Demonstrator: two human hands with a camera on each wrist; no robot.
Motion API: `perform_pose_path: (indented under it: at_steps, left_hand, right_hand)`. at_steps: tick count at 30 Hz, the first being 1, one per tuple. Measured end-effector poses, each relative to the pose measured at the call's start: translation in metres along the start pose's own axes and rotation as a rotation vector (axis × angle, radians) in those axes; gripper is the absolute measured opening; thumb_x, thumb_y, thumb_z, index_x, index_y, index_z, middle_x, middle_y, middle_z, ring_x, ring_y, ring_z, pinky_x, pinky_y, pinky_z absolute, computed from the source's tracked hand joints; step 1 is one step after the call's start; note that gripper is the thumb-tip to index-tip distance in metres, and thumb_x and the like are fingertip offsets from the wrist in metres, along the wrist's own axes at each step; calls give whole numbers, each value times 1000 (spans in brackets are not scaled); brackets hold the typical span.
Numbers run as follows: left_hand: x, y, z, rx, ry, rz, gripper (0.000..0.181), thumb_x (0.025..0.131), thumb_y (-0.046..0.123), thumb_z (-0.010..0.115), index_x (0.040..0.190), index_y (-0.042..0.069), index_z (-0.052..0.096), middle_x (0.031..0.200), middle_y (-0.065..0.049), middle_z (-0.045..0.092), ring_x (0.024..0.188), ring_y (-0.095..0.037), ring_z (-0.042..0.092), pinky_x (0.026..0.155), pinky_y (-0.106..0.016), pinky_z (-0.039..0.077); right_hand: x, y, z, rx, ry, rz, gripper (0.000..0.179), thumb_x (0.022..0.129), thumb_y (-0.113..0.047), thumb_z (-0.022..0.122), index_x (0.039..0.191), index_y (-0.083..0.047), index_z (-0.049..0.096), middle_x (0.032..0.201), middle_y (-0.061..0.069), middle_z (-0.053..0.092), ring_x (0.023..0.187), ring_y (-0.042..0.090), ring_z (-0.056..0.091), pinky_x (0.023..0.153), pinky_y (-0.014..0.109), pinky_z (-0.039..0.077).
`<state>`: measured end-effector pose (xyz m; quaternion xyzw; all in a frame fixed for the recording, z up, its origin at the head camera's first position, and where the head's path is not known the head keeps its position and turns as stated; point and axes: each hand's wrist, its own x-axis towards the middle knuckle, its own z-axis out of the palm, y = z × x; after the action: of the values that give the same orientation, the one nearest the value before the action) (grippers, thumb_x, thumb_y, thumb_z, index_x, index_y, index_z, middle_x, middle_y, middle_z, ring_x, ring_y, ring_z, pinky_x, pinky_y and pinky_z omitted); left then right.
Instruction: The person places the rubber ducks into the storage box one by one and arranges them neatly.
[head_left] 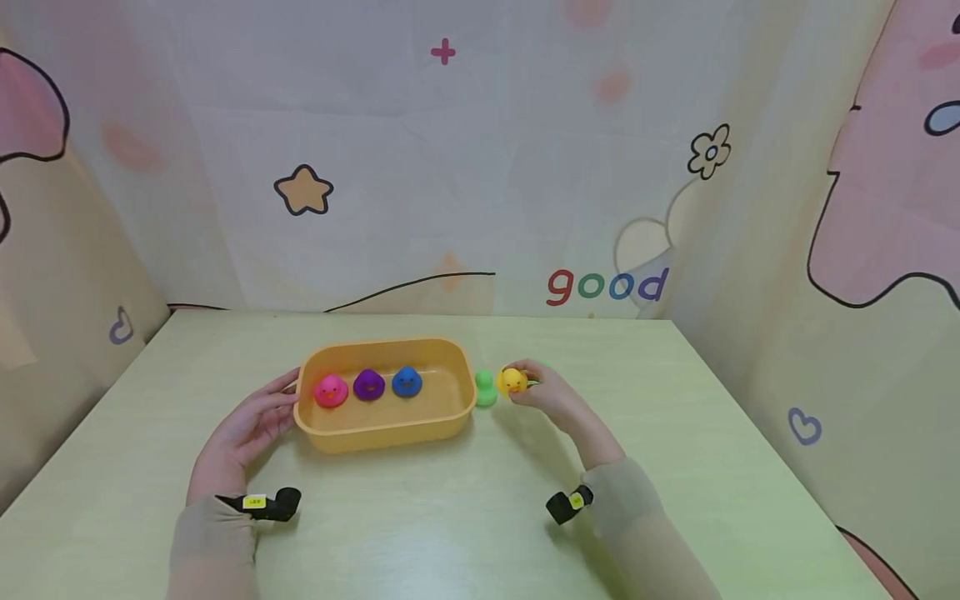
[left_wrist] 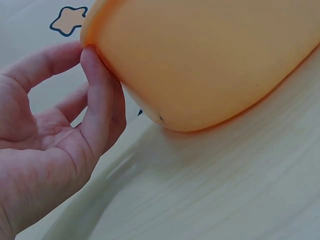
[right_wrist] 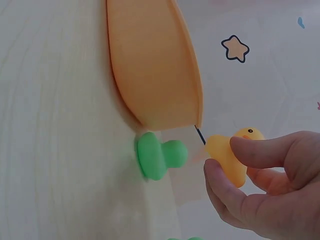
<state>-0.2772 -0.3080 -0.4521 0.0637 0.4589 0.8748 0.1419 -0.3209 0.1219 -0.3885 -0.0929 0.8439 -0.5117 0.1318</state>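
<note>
My left hand (head_left: 255, 423) holds the left end of an orange plastic bin (left_wrist: 210, 60), its fingertips at the rim. A pink rubber duck (head_left: 331, 391), a purple duck (head_left: 368, 385) and a blue duck (head_left: 407, 382) sit in a row inside the bin. My right hand (head_left: 551, 396) pinches a yellow rubber duck (right_wrist: 225, 152) between thumb and fingers, raised off the table beyond the bin's right end. On the table a green duck (right_wrist: 155, 155) stands beside that end, left of the yellow one.
Another green object (right_wrist: 187, 238) shows only partly at the lower edge of the right wrist view. The pale table (head_left: 420, 525) meets a printed cloth backdrop (head_left: 450, 167) at the back and sides. Each wrist carries a black camera (head_left: 281, 504).
</note>
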Motion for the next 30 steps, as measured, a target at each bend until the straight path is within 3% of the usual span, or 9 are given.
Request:
perform_pose_path:
  at_steps: [9, 16, 25, 30]
  left_hand:
    - [-1, 4, 2, 3, 67, -23, 36, 99, -3, 47, 113, 23, 66, 112, -1, 65, 95, -13, 67, 85, -23, 56]
    - [-1, 5, 1, 29, 57, -9, 38, 99, -4, 46, 113, 23, 66, 112, 0, 65, 94, -12, 67, 82, -23, 56]
    - [0, -1, -4, 48, 5, 25, 42, 100, -6, 41, 116, 24, 66, 113, 1, 64, 94, -11, 66, 82, -22, 56]
    - [1, -1, -4, 31, 11, 28, 44, 99, -8, 40, 115, 23, 68, 111, -1, 64, 91, -11, 66, 80, -21, 56]
  right_hand:
    - [10, -32, 12, 22, -16, -17, 44, 91, 3, 58, 134, 0, 51, 134, 20, 50, 112, 31, 52, 106, 44, 45]
    - [23, -53, 32, 58, -72, -94, 41, 89, 7, 58, 130, 5, 52, 129, 23, 53, 108, 28, 54, 100, 38, 49]
    - [36, -72, 71, 88, -134, -97, 42, 88, 8, 59, 129, 3, 51, 129, 22, 52, 106, 27, 55, 93, 32, 50]
    - [41, -79, 94, 94, -171, -120, 39, 87, 7, 61, 125, 4, 52, 124, 23, 57, 102, 24, 57, 92, 31, 51]
